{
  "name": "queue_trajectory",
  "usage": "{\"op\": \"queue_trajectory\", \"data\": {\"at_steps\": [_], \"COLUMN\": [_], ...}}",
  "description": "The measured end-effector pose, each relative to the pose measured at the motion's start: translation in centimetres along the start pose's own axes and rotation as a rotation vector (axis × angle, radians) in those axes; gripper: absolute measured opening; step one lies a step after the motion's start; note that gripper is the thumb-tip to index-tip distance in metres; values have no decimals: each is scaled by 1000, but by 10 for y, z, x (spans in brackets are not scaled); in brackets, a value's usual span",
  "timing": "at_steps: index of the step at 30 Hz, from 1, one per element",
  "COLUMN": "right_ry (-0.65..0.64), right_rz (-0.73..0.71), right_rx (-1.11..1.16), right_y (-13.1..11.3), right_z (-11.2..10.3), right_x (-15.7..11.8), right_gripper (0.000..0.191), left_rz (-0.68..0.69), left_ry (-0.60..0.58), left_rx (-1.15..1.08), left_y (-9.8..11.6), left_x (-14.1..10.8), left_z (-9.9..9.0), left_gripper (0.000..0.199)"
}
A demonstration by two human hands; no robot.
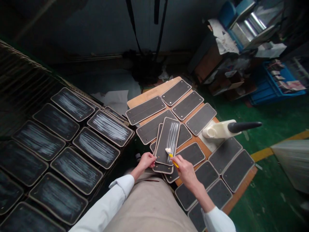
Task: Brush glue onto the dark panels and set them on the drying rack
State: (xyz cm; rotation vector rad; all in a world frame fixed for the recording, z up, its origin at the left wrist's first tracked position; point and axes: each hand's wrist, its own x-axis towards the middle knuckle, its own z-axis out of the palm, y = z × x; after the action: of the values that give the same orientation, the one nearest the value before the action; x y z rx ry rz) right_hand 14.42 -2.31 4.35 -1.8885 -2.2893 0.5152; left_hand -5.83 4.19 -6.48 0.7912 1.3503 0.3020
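Observation:
My right hand (185, 170) is closed round the yellow handle of a small brush (173, 159). The bristles touch a dark rounded rectangular panel (164, 138) with a pale edge, where white streaks run along its right side. At the lower left corner of that panel, the fingers of my left hand (147, 161) pinch its edge. The panel lies across other dark panels, partly hiding them. Right of it, a cream plastic bottle (220, 130) with a long black nozzle lies or stands among the panels; its base is hard to make out.
Several unstreaked panels (201, 119) cover a brown board (154, 91). To my left, white-streaked panels (76, 169) lie in rows on a rack. A blue crate (272, 85) and a cluttered machine (248, 29) stand at the back right, on a green floor (272, 180).

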Motion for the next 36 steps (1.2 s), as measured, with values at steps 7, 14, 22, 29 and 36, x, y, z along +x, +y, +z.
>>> {"op": "queue_trajectory", "data": {"at_steps": [7,14,22,29,36], "right_ry": [-54,310,261,-72,-100], "right_rz": [23,68,46,-81,-62], "right_rx": [177,29,-32,15,223], "right_y": [-15,37,31,-20,-19], "right_z": [-14,-34,-15,9,-14], "right_x": [-12,101,120,18,20], "right_gripper": [22,25,25,31,22], "left_rz": [-5,9,13,16,9], "left_ry": [-13,-25,-20,-23,-23], "left_rx": [-8,-29,-56,-74,-63], "left_y": [-2,1,-3,-1,-2], "left_x": [2,-2,1,-1,1], "left_z": [-1,-2,-3,-5,-4], "left_gripper": [28,32,27,29,25]}}
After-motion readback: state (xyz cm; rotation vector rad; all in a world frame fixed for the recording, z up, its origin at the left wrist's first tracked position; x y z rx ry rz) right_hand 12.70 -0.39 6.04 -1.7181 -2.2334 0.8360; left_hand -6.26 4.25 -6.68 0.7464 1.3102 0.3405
